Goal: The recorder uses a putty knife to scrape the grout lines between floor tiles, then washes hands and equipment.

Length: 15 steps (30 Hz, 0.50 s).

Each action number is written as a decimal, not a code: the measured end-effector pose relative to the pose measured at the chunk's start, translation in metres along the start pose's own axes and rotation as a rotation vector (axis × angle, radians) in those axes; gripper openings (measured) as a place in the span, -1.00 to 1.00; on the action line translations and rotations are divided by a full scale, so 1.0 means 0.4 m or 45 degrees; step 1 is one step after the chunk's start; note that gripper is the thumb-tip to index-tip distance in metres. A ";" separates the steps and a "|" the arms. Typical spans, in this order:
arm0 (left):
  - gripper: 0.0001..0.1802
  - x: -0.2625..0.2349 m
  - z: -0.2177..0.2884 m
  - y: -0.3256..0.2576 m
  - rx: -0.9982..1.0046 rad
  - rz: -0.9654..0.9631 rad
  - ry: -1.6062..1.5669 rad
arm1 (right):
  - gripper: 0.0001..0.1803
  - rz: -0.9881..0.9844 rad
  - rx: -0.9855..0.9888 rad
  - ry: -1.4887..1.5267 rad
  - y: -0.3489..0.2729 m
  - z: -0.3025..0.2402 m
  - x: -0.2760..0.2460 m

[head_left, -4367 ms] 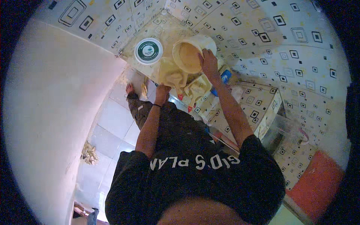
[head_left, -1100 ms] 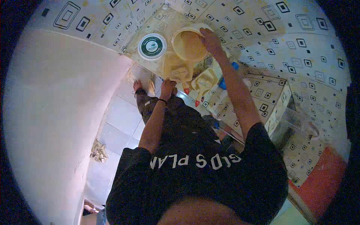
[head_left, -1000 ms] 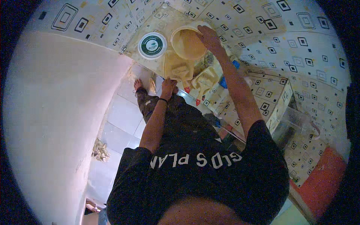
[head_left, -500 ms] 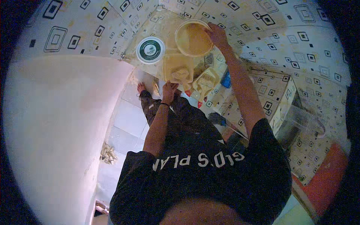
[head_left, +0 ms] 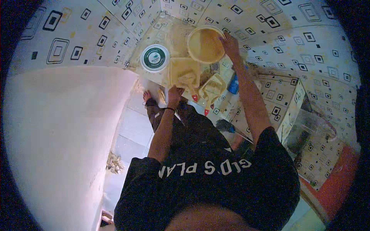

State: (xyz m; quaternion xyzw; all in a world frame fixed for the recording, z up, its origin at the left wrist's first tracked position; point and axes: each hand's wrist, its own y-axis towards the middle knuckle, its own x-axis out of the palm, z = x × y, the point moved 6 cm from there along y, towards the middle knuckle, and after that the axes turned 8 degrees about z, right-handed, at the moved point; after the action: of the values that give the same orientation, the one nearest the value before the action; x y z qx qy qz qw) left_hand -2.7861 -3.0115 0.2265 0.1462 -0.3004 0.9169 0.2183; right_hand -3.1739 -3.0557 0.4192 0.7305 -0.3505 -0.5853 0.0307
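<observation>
My right hand [head_left: 232, 48] grips the right rim of a round, pale yellow bucket [head_left: 198, 46] near the far corner of a ledge. A yellowish coating covers its inside. My left hand [head_left: 175, 95] is closed, fingertips pinched, by the near edge of a square, yellow-caked flat tool [head_left: 179, 69]; what it holds, if anything, is too small to make out. To the right lies a second caked tool [head_left: 212, 86]. Two red handle ends point toward me, one from each tool. Left of the bucket rests a round white lid [head_left: 143, 57] with a green ring.
A blue object [head_left: 233, 84] lies right of the tools. Below it is a dark-bristled brush [head_left: 224, 125] with a long handle. Patterned tile walls [head_left: 266, 34] surround the ledge. A pale wall [head_left: 58, 134] rises at left. Clear plastic [head_left: 314, 123] stands at right.
The bucket has shifted slightly right, away from the lid, with my right hand still on its rim. My left hand stays in nearly the same place. The whole view has shifted slightly.
</observation>
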 end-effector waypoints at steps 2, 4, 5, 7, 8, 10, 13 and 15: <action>-0.58 0.018 -0.003 -0.006 -0.085 0.055 0.008 | -0.55 0.041 -0.023 0.031 -0.036 0.033 -0.008; -0.54 0.016 -0.001 -0.009 -0.165 0.121 0.025 | -0.55 0.015 0.123 -0.104 -0.074 0.068 -0.011; -0.54 0.002 -0.004 -0.007 -0.225 0.079 0.078 | -0.55 0.017 0.125 -0.094 -0.090 0.060 -0.009; -0.55 -0.023 -0.012 -0.005 -0.286 0.044 0.137 | -0.55 -0.030 0.110 0.060 -0.127 0.044 0.006; -0.53 -0.023 -0.027 -0.003 -0.346 0.125 0.057 | -0.55 -0.023 0.113 0.053 -0.157 0.069 0.009; -0.52 -0.052 -0.043 0.020 -0.381 0.209 -0.022 | -0.59 0.322 0.149 -0.263 -0.218 0.101 -0.020; -0.47 0.018 0.046 0.054 0.577 -0.381 0.800 | -0.57 0.175 0.526 0.139 -0.322 0.275 -0.053; -0.46 -0.038 0.047 0.028 -0.436 -0.105 0.974 | -0.56 0.097 0.871 0.377 -0.443 0.273 -0.060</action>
State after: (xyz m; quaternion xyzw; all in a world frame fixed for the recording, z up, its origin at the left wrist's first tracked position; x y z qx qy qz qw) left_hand -2.7761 -3.0361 0.2296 -0.2313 -0.3396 0.8325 0.3716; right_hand -3.1868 -2.8693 0.3245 0.7616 -0.5445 -0.3208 -0.1432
